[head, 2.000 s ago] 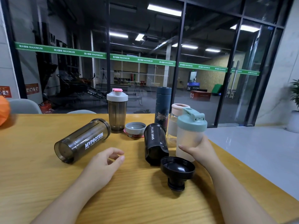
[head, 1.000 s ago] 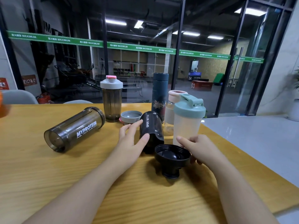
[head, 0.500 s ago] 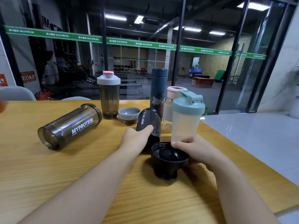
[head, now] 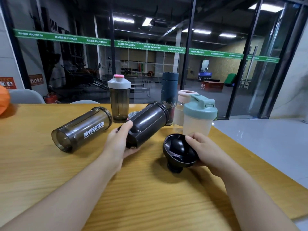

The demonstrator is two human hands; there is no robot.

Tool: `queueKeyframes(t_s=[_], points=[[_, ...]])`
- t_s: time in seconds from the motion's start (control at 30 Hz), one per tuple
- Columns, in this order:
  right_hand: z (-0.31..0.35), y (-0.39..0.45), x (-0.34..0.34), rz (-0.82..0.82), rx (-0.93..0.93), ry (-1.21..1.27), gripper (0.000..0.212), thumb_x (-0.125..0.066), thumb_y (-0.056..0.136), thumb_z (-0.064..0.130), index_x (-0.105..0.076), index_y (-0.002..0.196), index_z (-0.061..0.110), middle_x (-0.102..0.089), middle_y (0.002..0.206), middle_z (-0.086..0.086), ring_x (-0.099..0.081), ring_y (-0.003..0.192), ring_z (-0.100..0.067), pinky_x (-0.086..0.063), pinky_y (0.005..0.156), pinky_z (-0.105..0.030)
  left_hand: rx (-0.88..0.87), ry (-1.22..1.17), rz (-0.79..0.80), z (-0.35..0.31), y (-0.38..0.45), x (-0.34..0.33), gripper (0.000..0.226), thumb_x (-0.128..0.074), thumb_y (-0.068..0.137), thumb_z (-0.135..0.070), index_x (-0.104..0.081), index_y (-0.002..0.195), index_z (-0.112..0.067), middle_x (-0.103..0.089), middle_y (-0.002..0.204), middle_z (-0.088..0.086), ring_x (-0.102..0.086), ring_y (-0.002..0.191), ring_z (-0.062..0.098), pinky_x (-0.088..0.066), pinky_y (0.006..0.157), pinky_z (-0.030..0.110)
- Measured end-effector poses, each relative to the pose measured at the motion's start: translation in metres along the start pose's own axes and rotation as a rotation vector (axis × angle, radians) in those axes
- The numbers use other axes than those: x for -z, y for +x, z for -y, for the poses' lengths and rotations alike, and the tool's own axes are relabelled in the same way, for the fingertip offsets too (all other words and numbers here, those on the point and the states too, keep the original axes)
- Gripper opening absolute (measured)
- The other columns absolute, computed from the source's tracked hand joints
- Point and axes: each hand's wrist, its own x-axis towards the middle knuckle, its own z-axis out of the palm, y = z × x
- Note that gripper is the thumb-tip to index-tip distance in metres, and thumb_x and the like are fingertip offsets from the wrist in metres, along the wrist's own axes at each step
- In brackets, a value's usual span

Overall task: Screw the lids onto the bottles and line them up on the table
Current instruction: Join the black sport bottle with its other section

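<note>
Two bare forearms reach into view from the bottom edge of the frame, seen from the person's own head-worn camera. No sleeves cover either arm up to where the picture cuts them off near the elbows. The left hand (head: 118,144) and the right hand (head: 202,148) carry no gloves, rings, watch or bracelets on the parts that show. The fingernails that can be seen are short and unpainted. Nothing else of the person appears.
</note>
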Motion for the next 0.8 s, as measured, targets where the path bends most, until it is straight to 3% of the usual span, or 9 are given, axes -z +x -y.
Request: queueKeyframes(t_s=[0.2,0.33,0.53,0.63,0.7,0.77,0.8], points=[[0.004,0.002,-0.026,0.11,-0.052,0.281,0.024,-0.042,0.1,0.034,-0.055,0.109,0.016,-0.063,0.099,-0.009,-0.065,0.071,-0.018,-0.055,0.052,-0.03,-0.11,-0.119,-0.012,-0.01,-0.002,0.038,0.018,-0.054,0.093,-0.029,-0.055,0.105,-0.016,-0.06,0.107,0.01,-0.063,0.096,0.027,-0.055,0.078,0.044],[0.012,0.009,-0.044,0.104,-0.115,0.494,0.026,-0.044,0.099,0.034,-0.055,0.117,0.018,-0.062,0.099,-0.008,-0.061,0.073,-0.019,-0.048,0.041,-0.022,-0.167,-0.125,-0.025,-0.011,-0.001,0.063,0.019,-0.052,0.094,-0.031,-0.058,0.108,-0.02,-0.059,0.114,0.01,-0.059,0.107,0.029,-0.052,0.088,0.045],[0.019,0.029,-0.073,-0.059,-0.062,0.382,0.026,-0.047,0.096,0.041,-0.06,0.102,0.02,-0.065,0.099,-0.006,-0.063,0.079,-0.022,-0.051,0.05,-0.027,-0.275,-0.123,-0.072,-0.017,-0.001,0.088,0.049,-0.062,0.07,-0.047,-0.061,0.113,-0.023,-0.061,0.125,0.008,-0.058,0.116,0.028,-0.044,0.101,0.054],[0.025,0.041,-0.088,-0.14,0.08,0.272,0.027,-0.045,0.096,0.04,-0.058,0.107,0.019,-0.064,0.096,0.001,-0.062,0.082,-0.014,-0.048,0.049,-0.019,-0.298,-0.164,-0.107,-0.014,0.0,0.095,0.055,-0.058,0.067,-0.051,-0.06,0.115,-0.026,-0.059,0.128,0.007,-0.057,0.118,0.028,-0.046,0.098,0.056],[0.026,0.053,-0.096,-0.184,0.176,0.23,0.029,-0.046,0.094,0.042,-0.058,0.109,0.021,-0.066,0.099,0.003,-0.063,0.09,-0.014,-0.053,0.066,-0.023,-0.329,-0.168,-0.096,-0.013,0.0,0.096,0.046,-0.055,0.071,-0.05,-0.061,0.111,-0.028,-0.059,0.125,0.007,-0.056,0.117,0.028,-0.049,0.094,0.057],[0.024,0.06,-0.101,-0.2,0.21,0.248,0.022,-0.051,0.091,0.045,-0.054,0.105,0.029,-0.065,0.103,0.004,-0.063,0.1,-0.019,-0.052,0.088,-0.04,-0.383,-0.1,-0.08,-0.01,-0.001,0.095,0.033,-0.053,0.072,-0.05,-0.064,0.099,-0.034,-0.063,0.117,0.004,-0.057,0.114,0.025,-0.046,0.098,0.057],[0.023,0.061,-0.102,-0.188,0.219,0.278,0.023,-0.053,0.09,0.045,-0.05,0.107,0.03,-0.063,0.104,0.003,-0.063,0.102,-0.021,-0.05,0.092,-0.046,-0.408,-0.066,-0.062,-0.01,-0.002,0.093,0.029,-0.052,0.074,-0.049,-0.065,0.096,-0.035,-0.065,0.111,0.001,-0.059,0.111,0.021,-0.044,0.1,0.055]])
